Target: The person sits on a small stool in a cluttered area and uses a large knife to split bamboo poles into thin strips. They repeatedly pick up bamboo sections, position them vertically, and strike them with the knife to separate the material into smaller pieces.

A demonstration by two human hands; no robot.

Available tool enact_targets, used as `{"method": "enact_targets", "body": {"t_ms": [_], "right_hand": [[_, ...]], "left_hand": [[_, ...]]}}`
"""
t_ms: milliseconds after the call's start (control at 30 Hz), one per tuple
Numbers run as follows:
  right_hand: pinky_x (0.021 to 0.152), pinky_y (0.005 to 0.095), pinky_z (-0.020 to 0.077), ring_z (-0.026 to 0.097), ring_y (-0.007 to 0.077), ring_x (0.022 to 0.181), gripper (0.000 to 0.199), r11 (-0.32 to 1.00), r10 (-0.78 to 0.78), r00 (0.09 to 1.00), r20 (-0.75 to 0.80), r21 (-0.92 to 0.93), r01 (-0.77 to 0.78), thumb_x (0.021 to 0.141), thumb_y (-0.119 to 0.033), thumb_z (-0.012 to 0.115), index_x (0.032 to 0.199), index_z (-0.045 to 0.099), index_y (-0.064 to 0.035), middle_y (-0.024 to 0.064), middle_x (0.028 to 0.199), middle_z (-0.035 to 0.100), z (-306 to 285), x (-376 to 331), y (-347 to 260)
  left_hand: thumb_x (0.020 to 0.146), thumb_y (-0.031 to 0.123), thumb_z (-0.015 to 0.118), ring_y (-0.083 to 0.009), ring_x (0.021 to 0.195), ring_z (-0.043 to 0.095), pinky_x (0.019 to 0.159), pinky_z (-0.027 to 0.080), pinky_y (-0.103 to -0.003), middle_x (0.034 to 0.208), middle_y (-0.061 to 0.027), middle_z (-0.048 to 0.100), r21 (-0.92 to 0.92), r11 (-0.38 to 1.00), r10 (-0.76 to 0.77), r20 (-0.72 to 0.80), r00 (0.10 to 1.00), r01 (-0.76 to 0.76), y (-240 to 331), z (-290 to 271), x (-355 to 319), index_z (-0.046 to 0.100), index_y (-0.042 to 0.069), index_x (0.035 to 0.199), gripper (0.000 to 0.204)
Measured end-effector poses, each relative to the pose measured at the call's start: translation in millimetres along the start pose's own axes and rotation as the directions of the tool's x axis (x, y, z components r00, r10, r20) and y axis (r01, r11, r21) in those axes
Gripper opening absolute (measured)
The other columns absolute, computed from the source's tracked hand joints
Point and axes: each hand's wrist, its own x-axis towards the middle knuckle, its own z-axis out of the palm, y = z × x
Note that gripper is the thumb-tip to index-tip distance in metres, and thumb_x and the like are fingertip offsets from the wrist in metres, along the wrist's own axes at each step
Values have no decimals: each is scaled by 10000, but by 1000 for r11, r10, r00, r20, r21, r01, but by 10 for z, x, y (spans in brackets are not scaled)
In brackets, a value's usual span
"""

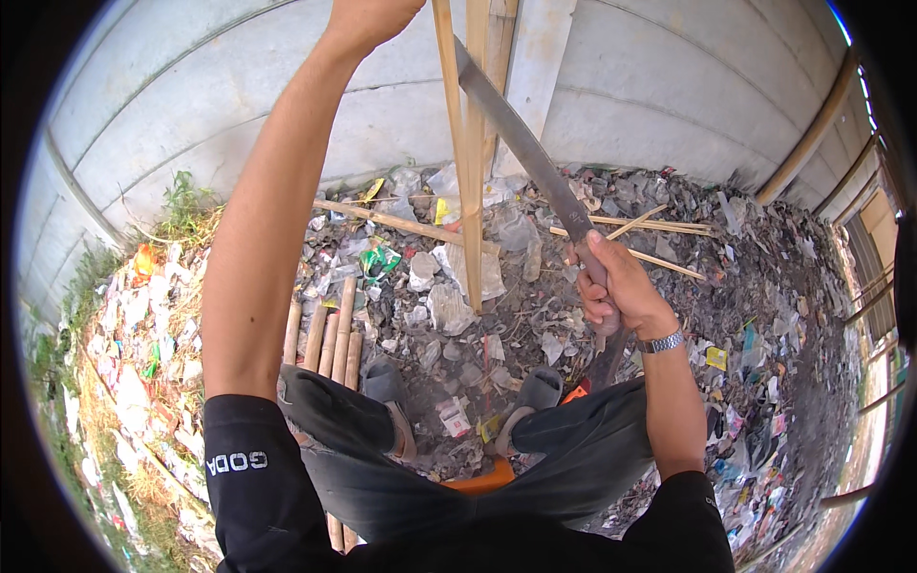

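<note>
My right hand (621, 285) is wrapped around the handle of a machete (531, 151). Its long, dull blade slants up and left, its tip end at a split bamboo piece (471, 205). That pale piece stands nearly upright in front of me, its lower end near the ground and its top beyond the upper picture edge. My left hand (375, 15) is raised beside the upper part of the bamboo and looks closed on it; the picture edge cuts off most of the fingers.
Several bamboo poles (328, 344) lie by my left leg. Thin bamboo strips (659, 225) and a longer piece (401, 225) rest on littered ground. A grey panel wall (659, 76) rises ahead, with a pole (812, 134) leaning at right. Something orange (482, 477) shows between my legs.
</note>
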Motion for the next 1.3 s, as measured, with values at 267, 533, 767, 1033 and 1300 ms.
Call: {"method": "enact_targets", "body": {"t_ms": [267, 533, 767, 1033, 1300], "right_hand": [[527, 343, 455, 561, 191, 519, 520, 794, -379, 895, -237, -579, 183, 1044, -494, 562, 989, 588, 23, 77, 620, 529, 138, -83, 11], [695, 486, 492, 624, 464, 735, 500, 585, -525, 826, -208, -793, 172, 1034, -408, 582, 919, 610, 78, 272, 753, 630, 455, 42, -608], [708, 518, 504, 630, 489, 745, 531, 451, -551, 823, -136, -878, 157, 1038, -379, 560, 807, 617, 96, 293, 730, 634, 671, 111, -1087], [675, 521, 518, 654, 476, 709, 535, 518, -615, 760, -209, -834, 189, 1045, -391, 548, 806, 647, 77, 270, 698, 644, 761, 630, -676], [428, 285, 392, 489, 92, 477, 599, 871, -391, 771, -503, -473, 134, 977, -543, 652, 906, 619, 51, 24, 620, 519, 101, 369, -767]], "left_hand": [[948, 165, 650, -258, 892, 767, 785, 587, -367, 924, -199, 774, 195, 980, 52, -84, 995, -34, 109, 98, -38, 741, -14, 1108, 257], [977, 154, 642, -241, 920, 762, 796, 587, -345, 959, -216, 768, 162, 987, 30, -140, 990, -6, 144, 212, -87, 730, -32, 1107, 244], [964, 129, 641, -218, 888, 762, 773, 583, -327, 924, -194, 772, 70, 998, 20, -204, 979, -6, -12, 116, -139, 726, -42, 1103, 237], [960, 168, 664, -243, 771, 753, 718, 581, -343, 975, -275, 746, 147, 982, 145, -160, 976, -122, 421, 265, -256, 687, -9, 1206, 304], [951, 245, 705, -337, 1013, 725, 833, 580, -423, 1239, -258, 672, 77, 948, 291, 183, 939, -309, 224, -57, -1380, 427, 29, 1516, 666]]}}
